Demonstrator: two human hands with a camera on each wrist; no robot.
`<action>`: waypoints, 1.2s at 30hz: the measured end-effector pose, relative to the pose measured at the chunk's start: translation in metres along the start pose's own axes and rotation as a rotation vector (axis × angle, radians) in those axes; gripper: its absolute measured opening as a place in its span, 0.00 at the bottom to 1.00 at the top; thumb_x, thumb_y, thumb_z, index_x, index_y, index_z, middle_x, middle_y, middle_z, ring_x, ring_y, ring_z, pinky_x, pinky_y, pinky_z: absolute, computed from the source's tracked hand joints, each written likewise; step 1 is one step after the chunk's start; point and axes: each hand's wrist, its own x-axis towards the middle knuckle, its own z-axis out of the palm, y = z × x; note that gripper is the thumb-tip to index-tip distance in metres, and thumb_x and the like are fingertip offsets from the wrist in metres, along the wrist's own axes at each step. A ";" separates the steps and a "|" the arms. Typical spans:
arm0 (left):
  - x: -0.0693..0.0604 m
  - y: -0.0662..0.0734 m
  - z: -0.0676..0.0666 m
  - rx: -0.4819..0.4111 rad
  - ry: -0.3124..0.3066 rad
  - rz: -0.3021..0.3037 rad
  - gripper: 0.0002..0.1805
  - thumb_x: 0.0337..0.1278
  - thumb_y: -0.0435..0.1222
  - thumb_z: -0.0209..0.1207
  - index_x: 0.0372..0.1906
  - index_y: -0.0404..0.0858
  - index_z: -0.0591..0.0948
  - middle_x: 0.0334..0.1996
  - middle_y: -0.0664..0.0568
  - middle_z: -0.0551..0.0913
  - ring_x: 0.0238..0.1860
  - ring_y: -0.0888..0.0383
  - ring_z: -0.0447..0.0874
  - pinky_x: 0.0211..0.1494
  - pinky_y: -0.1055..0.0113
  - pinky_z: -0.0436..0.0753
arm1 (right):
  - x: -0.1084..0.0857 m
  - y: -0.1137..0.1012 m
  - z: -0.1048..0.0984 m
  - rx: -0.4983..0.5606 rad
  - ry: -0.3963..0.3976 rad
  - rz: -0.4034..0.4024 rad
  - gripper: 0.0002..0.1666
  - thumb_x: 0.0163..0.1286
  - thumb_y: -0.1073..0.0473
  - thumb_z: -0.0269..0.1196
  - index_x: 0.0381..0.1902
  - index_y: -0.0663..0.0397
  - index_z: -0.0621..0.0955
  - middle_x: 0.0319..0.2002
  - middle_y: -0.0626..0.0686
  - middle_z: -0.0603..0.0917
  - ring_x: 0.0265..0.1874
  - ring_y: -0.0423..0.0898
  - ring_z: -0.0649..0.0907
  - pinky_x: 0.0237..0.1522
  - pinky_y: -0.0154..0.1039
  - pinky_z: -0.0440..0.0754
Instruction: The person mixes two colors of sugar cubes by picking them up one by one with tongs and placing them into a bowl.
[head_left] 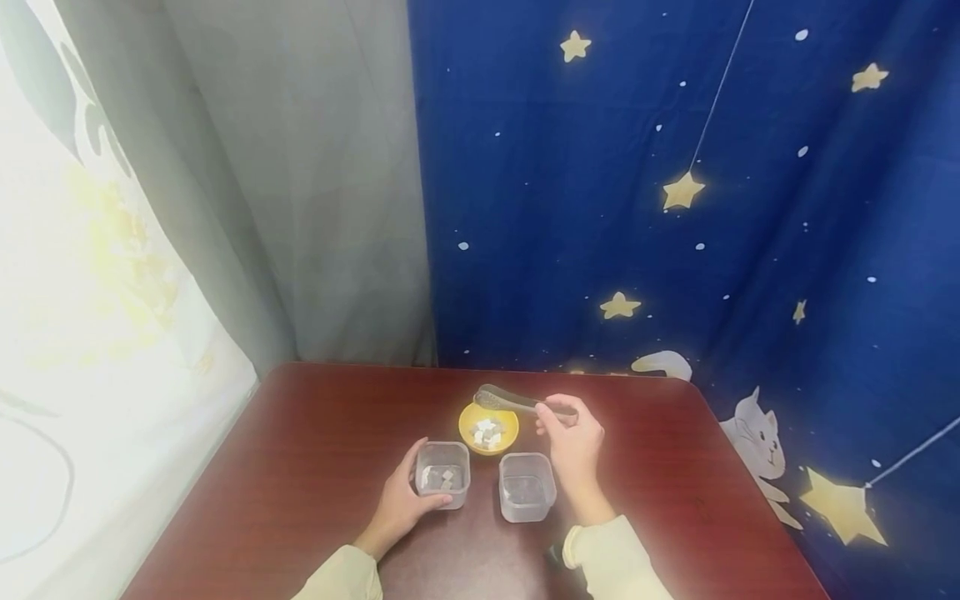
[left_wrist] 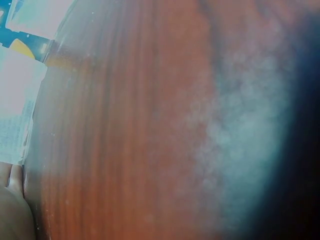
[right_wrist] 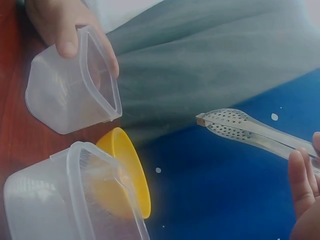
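My left hand [head_left: 401, 498] holds a clear plastic container [head_left: 459, 454] by its side, thumb along the front wall. Several small pale and brownish cubes [head_left: 447, 477] lie on that container's floor. In my right hand [head_left: 579, 442] is a pair of metal tongs [head_left: 517, 402] with perforated heads, above the yellow bowl [head_left: 512, 442]. The right wrist view shows a small brownish cube [right_wrist: 201, 119] pinched at the tips of the tongs. White and greyish cubes [head_left: 487, 432] fill the bottom of the bowl. A second clear container [head_left: 526, 510] stands right of the first, nearest my right forearm.
The dark red wooden table [head_left: 660, 467] carries all of these. Behind it hang a grey curtain [head_left: 330, 208] and a blue curtain [head_left: 540, 208] with stars. A pale curtain [head_left: 112, 375] borders the left side. The left wrist view shows mostly blurred tabletop.
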 end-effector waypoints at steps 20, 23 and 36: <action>-0.003 -0.002 0.002 -0.009 -0.002 0.012 0.60 0.25 0.47 0.81 0.73 0.49 0.63 0.58 0.48 0.78 0.53 0.52 0.79 0.57 0.53 0.76 | 0.001 -0.004 -0.004 0.002 0.042 0.019 0.12 0.58 0.69 0.70 0.37 0.72 0.82 0.26 0.66 0.85 0.21 0.60 0.85 0.22 0.38 0.84; -0.003 -0.001 0.001 -0.001 -0.002 0.008 0.60 0.24 0.47 0.81 0.73 0.50 0.63 0.58 0.49 0.77 0.53 0.53 0.78 0.58 0.54 0.76 | 0.001 -0.005 -0.004 0.008 0.044 0.006 0.12 0.58 0.69 0.70 0.37 0.73 0.82 0.27 0.67 0.84 0.21 0.60 0.85 0.22 0.40 0.84; -0.001 0.001 -0.001 0.003 0.001 0.003 0.61 0.25 0.46 0.81 0.73 0.48 0.62 0.58 0.49 0.77 0.53 0.52 0.78 0.58 0.53 0.75 | 0.001 -0.006 -0.004 -0.018 0.061 0.012 0.11 0.57 0.68 0.71 0.36 0.69 0.82 0.23 0.63 0.85 0.19 0.56 0.85 0.22 0.37 0.83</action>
